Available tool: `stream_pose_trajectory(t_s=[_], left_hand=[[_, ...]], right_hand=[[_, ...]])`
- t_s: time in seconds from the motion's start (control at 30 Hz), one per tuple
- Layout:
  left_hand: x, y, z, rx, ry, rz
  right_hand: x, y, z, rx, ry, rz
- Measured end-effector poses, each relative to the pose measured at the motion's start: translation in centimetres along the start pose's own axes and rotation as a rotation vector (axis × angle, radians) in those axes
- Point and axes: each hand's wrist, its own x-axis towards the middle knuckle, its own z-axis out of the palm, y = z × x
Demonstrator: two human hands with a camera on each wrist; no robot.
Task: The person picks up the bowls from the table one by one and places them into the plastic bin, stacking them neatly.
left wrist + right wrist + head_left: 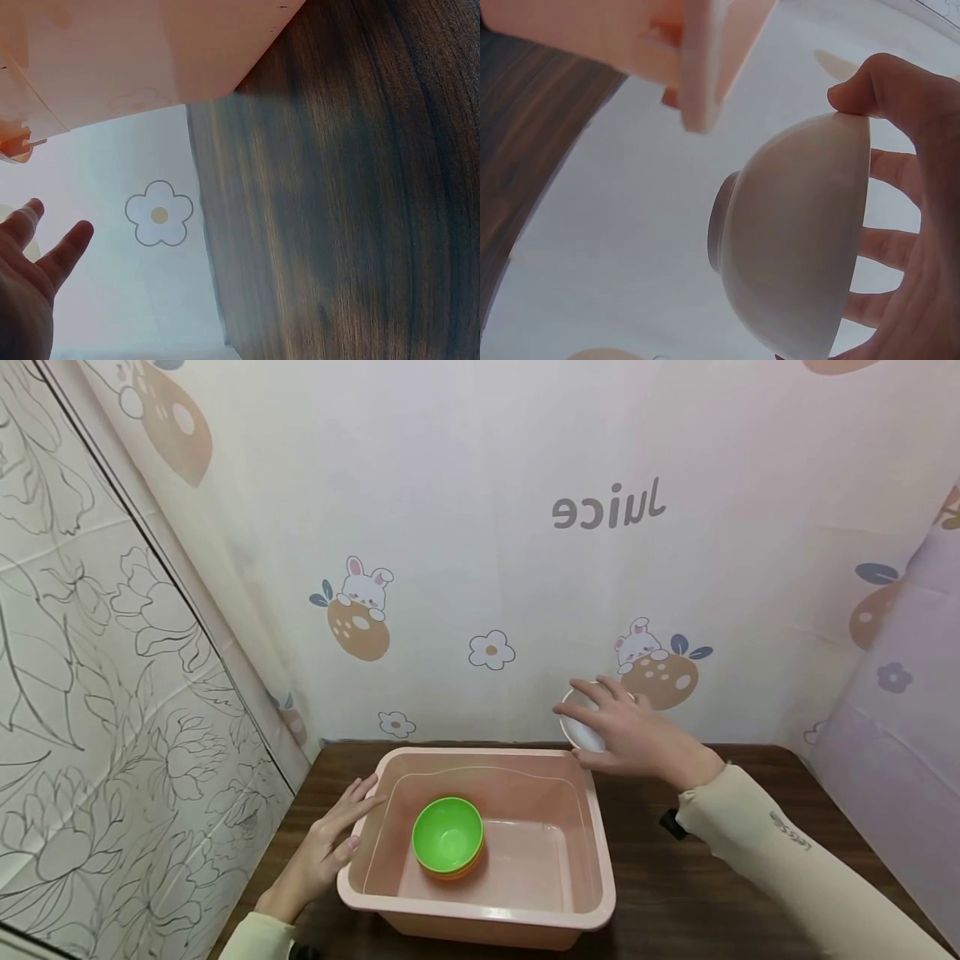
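My right hand (626, 731) grips a white bowl (799, 232) by its rim, thumb on one side and fingers spread along the other. The bowl is held in the air, tilted, beyond the back right corner of a pink plastic basin (517, 912). Inside the basin, towards its left side, a green bowl (447, 835) sits stacked on an orange one (450, 875). At the basin's left rim my left hand (330, 839) has its fingers extended; whether they touch the rim I cannot tell.
Under the basin is a dark wooden table (675, 893). A printed curtain (480, 568) hangs right behind the table's back edge. A panel with flower line drawings (135, 693) stands on the left, and a pale cloth (892, 760) hangs on the right.
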Motion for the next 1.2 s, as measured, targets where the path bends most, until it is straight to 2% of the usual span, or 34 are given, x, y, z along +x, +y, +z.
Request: stream_pose_trajectory(t_s=[0.33, 0.93, 1.2], left_hand=[[0.0, 0.0, -0.1, -0.001, -0.003, 0.017], [-0.1, 0.1, -0.7, 0.022, -0.031, 0.003], [0.0, 0.0, -0.6, 0.016, -0.040, 0.001]], right_hand=[[1.5, -1.8, 0.2, -0.019, 0.026, -0.059], [4.7, -6.4, 1.5, 0.055, 0.032, -0.157], [6.1, -8.5, 2.3, 0.075, -0.002, -0.188]])
